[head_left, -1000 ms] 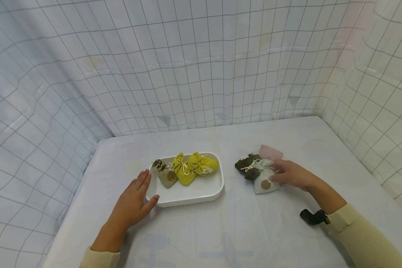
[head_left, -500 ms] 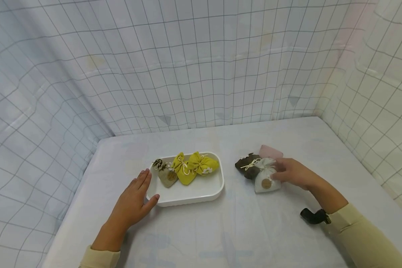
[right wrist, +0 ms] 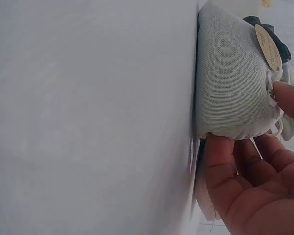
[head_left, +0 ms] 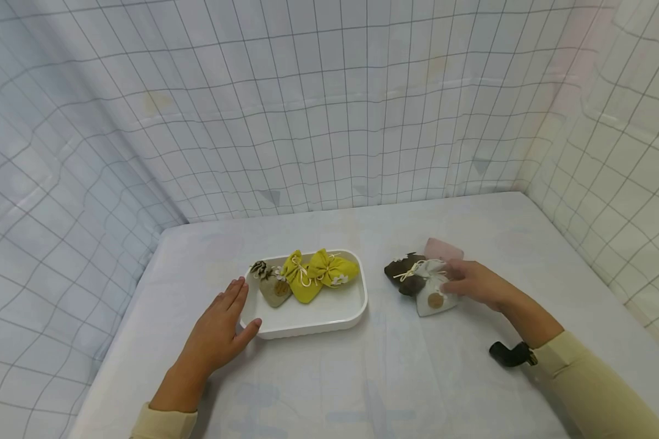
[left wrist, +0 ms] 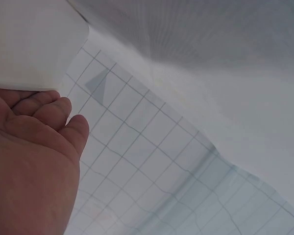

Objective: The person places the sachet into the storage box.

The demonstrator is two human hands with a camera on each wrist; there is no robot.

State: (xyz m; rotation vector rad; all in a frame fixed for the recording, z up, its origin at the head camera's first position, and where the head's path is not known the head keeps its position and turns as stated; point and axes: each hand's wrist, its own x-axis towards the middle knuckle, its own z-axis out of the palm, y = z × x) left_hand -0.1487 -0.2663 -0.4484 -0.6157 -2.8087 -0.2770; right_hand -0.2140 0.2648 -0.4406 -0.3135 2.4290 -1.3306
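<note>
In the head view my left hand (head_left: 215, 332) rests at the left end of a white tray (head_left: 307, 326), its fingers straight along the rim and the thumb at the near corner. In the tray lie a beige pouch (head_left: 275, 292) and two yellow-green pouches (head_left: 304, 289). To the right my right hand (head_left: 476, 283) holds a white drawstring pouch (head_left: 431, 303) by its side. The right wrist view puts the thumb (right wrist: 291, 100) on the pouch's tied neck and the fingers against its edge. A dark brown pouch (head_left: 401, 268) and a pink pouch (head_left: 442, 249) lie against it.
A pale cloth covers the table (head_left: 329, 378). Grid-patterned curtains (head_left: 329, 122) close off the back and both sides. A black curved piece (head_left: 509, 354) sticks out at the right wrist, low over the table.
The white pouch has turned and shifted slightly along with my right hand, and the dark brown pouch beside it has moved a little. My left hand and the tray stay still.
</note>
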